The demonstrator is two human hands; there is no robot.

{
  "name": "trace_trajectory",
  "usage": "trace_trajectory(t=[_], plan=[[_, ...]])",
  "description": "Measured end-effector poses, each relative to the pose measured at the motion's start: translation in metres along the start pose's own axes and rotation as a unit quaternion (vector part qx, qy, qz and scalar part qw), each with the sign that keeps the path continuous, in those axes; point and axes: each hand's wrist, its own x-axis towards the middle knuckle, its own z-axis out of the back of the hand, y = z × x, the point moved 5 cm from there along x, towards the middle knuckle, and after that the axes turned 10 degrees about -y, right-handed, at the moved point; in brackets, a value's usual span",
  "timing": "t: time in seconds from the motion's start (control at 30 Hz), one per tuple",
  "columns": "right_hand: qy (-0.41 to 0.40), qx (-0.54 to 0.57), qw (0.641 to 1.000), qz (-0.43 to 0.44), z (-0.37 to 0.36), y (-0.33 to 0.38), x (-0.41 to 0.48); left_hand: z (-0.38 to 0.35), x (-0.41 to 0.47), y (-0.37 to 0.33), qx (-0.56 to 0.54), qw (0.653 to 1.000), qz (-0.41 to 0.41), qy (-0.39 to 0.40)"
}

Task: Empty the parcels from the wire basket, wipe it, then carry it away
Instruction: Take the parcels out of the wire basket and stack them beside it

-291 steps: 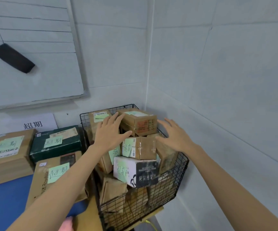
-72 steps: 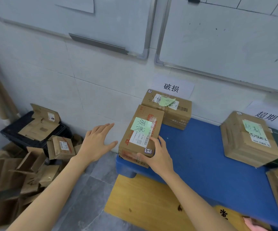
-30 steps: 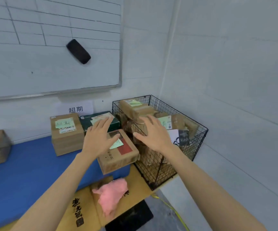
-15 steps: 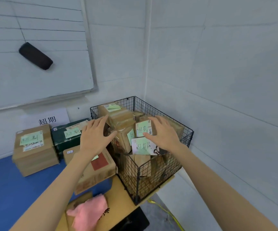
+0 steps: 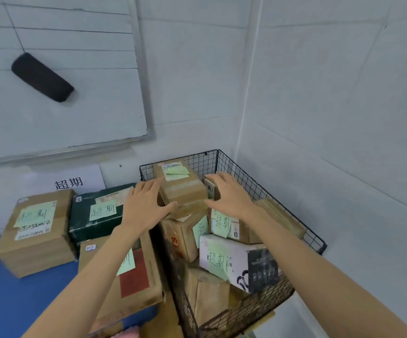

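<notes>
1. Black wire, welded in a small square grid, makes the wire basket [image 5: 272, 200]. In the head view it stands in the room's corner, just beside the right wall, heaped with parcels to above its rim.
2. The top parcel [image 5: 181, 189], a brown taped carton with a green note, sits at the back of the heap. The left hand [image 5: 146, 207] and the right hand [image 5: 231, 195] flank it, fingers straight and spread along its sides, thumbs at its near face. Neither hand curls round it, and I cannot tell how firmly they press.
3. Risk: a flat-handed hold on smooth tape and cardboard may slip, and a tilt would drop the carton back onto the heap.
4. Risk: the heap looks loose. The white box [image 5: 234, 261] lies tilted near the front mesh, so lifting the carton above could shift the others and send one over the rim.
5. Risk: the setting-down place is crowded. A red-patched carton [image 5: 135, 276] lies just beside the basket's left wall. A dark green box [image 5: 95, 215] and a brown carton [image 5: 36, 230] sit behind it on the blue surface [image 5: 14, 301].
6. Textures: matte, creased cardboard; glossy tape; thin paper notes; stiff wire. Every parcel is box-shaped and hard-cornered.
</notes>
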Motion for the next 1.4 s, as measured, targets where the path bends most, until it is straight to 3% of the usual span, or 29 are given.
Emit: trace_trajectory(t=[0.3,0.5,0.7,0.93,1.13,1.4], plan=[[0.081,0.059,0.995,-0.007,-0.050,-0.026,0.061,-0.044,0.024,-0.007,0.015,0.998,0.022,0.051],[0.141,0.083,0.986,0.035,-0.068,-0.034,0.077,-0.056,0.030,-0.005,0.023,0.995,0.060,0.071],[0.200,0.180,0.962,0.043,-0.076,-0.037,0.082,-0.059,0.029,-0.009,0.003,0.990,0.113,0.084],[0.181,0.244,0.951,0.052,-0.064,-0.047,0.083,-0.050,0.023,-0.024,-0.103,0.980,0.165,0.025],[0.143,0.310,0.938,0.057,-0.040,-0.048,0.077,-0.025,0.020,-0.045,-0.242,0.949,0.200,-0.030],[0.084,0.374,0.920,0.082,0.009,-0.040,0.055,0.015,0.003,-0.079,-0.303,0.927,0.187,-0.119]])
